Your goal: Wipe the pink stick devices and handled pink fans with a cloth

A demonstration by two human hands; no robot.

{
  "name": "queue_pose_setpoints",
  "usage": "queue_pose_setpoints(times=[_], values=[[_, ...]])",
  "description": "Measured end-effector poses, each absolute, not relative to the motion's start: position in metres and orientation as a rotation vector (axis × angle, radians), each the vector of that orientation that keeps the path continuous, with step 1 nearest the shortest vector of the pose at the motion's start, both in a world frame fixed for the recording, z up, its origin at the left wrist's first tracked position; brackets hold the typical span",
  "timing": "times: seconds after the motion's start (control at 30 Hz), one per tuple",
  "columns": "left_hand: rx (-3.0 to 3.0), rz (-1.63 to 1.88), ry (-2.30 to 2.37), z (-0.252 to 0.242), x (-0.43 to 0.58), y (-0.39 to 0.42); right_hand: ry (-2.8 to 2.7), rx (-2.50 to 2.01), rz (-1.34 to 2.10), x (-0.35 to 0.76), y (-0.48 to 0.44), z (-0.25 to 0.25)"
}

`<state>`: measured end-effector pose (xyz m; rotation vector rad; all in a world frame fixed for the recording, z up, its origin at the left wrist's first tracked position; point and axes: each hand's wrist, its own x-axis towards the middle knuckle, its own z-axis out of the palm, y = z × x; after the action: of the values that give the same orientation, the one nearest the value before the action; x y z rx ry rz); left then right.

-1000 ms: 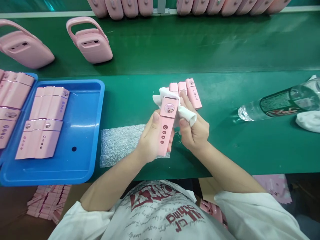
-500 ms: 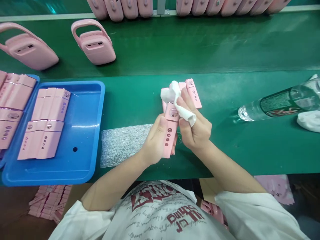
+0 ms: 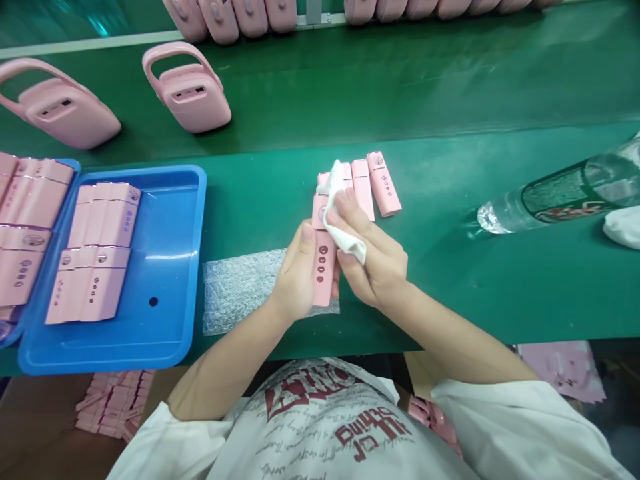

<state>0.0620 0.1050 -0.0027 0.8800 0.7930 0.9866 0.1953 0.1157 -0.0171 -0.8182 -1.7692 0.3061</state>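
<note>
My left hand (image 3: 296,273) is wrapped around a pink rectangular case (image 3: 324,273) with a round emblem near its top and a column of small dark symbols below. A white cloth (image 3: 345,237) is pinched in my right hand (image 3: 373,257), which presses it against the upper part of the case and partly covers the emblem. Just beyond my hands, several similar pink cases (image 3: 384,185) lie on the green table (image 3: 450,287); the cloth and fingers hide some of them. Under my left hand lies a strip of clear bubble wrap (image 3: 240,293).
A blue tray (image 3: 165,340) with stacked pink cases (image 3: 103,213) stands at the left, another overlapping it. A clear bottle (image 3: 565,193) lies at the right, beside a white cloth (image 3: 623,227). Pink handled devices (image 3: 193,97) stand at the back.
The cloth has moved from the case's upper right edge onto its front face, covering part of the emblem. Both hands and the case have shifted slightly left.
</note>
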Motion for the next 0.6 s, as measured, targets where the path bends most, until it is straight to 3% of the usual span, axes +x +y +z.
queue_pose_setpoints(times=[0.13, 0.27, 0.6], values=[[0.872, 0.837, 0.656, 0.001, 0.061, 0.103, -1.307, -1.104, 0.771, 0.201, 0.121, -0.017], [0.861, 0.743, 0.564, 0.001, 0.059, 0.101, -1.056, -1.037, 1.045, 0.209, 0.123, -0.013], [0.891, 0.76, 0.641, 0.003, 0.06, 0.103, -1.177, -0.903, 1.131, 0.215, 0.113, -0.005]])
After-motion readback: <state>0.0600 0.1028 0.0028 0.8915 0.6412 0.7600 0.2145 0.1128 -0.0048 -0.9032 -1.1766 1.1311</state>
